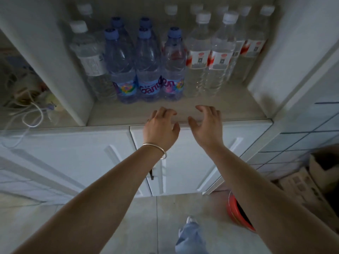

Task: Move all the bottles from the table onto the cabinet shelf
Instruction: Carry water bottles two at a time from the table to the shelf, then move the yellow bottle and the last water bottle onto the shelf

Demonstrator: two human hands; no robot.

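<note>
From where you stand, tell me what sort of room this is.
Probably a home kitchen or utility room: a white cabinet with a shelf full of water bottles, a tiled wall, and a red bucket on the floor.

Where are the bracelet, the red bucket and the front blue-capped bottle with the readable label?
bracelet (pixel 155 147): head view, band on the left wrist.
red bucket (pixel 235 212): head view, outer wall.
blue-capped bottle (pixel 147 70): head view, clear body above label.
</note>
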